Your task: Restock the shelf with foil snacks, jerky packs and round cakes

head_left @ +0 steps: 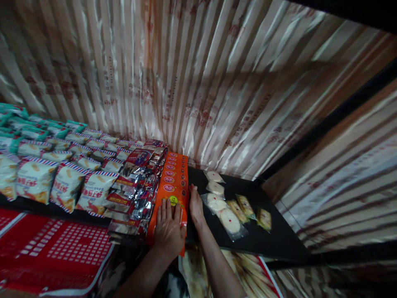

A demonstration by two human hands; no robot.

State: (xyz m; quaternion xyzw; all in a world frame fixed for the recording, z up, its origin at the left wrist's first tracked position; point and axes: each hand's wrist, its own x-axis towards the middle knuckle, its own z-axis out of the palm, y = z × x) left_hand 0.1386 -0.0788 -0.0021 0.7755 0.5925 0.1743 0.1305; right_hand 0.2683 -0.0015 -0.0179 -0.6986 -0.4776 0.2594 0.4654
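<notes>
An orange box with red oval labels stands on a black shelf, pushed against a row of silver and red snack packs. My left hand lies flat on the box's near top, fingers spread and open. My right hand presses flat against the box's right side, fingers straight. Just right of that hand lie several clear packets of round white cakes and yellowish pastries.
Rows of white snack bags with red-blue striped edges and green packs fill the shelf to the left. A red patterned panel hangs below. A striped shiny backing lines the wall and the right side.
</notes>
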